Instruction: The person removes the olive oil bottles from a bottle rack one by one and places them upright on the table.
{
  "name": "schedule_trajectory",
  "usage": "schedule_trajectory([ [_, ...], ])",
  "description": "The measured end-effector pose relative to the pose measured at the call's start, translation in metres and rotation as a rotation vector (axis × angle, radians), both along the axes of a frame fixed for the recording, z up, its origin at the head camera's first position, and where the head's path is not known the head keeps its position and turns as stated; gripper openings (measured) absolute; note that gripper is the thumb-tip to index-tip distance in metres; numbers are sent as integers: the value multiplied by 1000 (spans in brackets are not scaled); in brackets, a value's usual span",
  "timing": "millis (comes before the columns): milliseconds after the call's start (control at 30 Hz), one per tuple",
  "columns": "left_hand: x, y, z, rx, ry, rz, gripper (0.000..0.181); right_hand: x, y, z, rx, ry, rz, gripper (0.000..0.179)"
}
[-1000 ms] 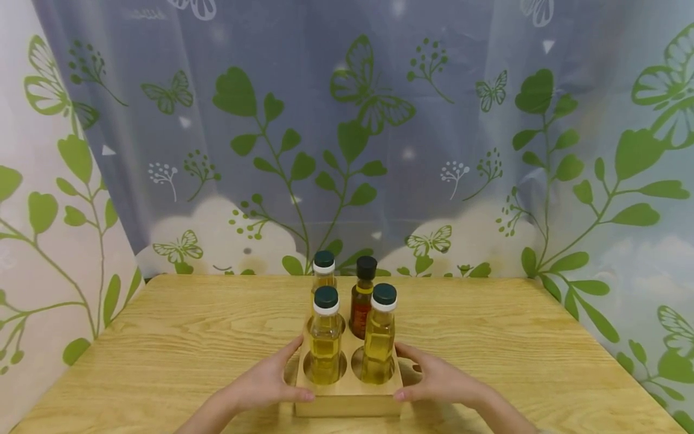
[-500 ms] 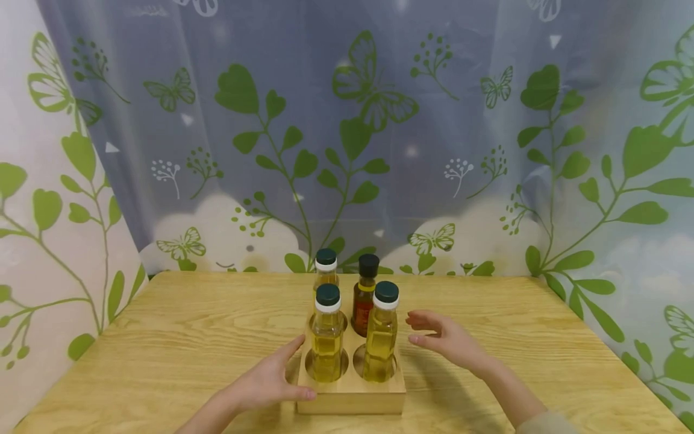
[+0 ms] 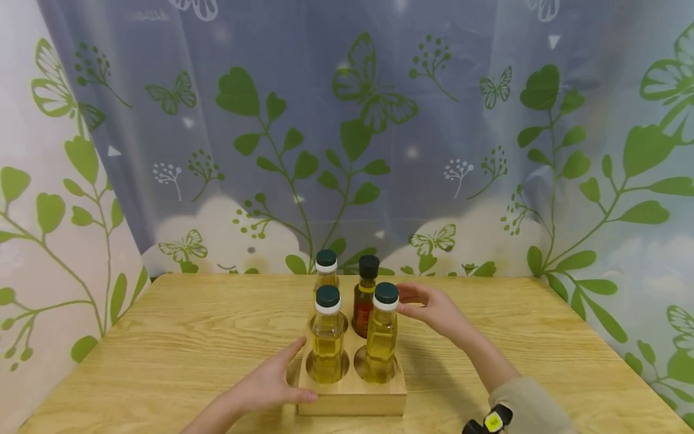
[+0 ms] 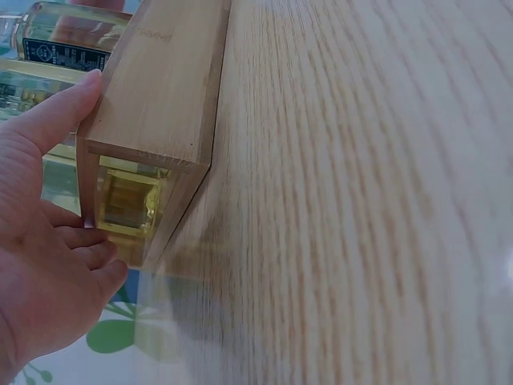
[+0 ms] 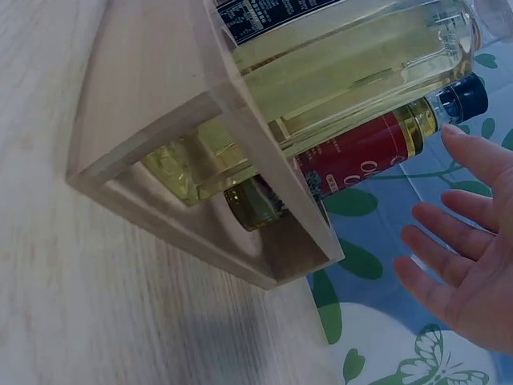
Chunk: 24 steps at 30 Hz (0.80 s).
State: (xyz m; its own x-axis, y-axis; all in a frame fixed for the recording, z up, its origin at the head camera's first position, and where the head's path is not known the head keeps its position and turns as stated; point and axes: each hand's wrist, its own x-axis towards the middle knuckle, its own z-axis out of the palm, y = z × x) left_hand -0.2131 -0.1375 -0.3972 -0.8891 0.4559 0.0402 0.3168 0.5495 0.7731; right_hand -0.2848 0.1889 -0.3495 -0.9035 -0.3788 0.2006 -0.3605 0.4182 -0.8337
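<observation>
- where's the wooden rack (image 3: 352, 405)?
- on the table (image 3: 190, 337), with four capped bottles (image 3: 328, 360) standing in its holes.
- and the hands?
- the left hand (image 3: 265, 383) grips its left side, thumb at the near corner. the right hand (image 3: 434, 308) is loose, fingers extended near the black cap (image 3: 369, 266) of the red-labelled bottle (image 3: 362, 310); i can't tell if they touch.
- behind that?
- a curtain (image 3: 303, 199) printed with green leaves and butterflies.

The head view looks forward and down over the table (image 3: 217, 319). Both wrist views, near and tilted, share the box (image 4: 164, 76), seen from opposite sides.
</observation>
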Motion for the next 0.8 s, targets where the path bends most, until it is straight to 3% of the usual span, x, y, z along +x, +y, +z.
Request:
schedule_trajectory([
  [600,2,-1,3,-2,-31,6,101,-18,-32,0,18,-3,79,59],
  [800,0,-1,3,-1,-49,10,101,-19,-38,-2,11,-13,57,62],
])
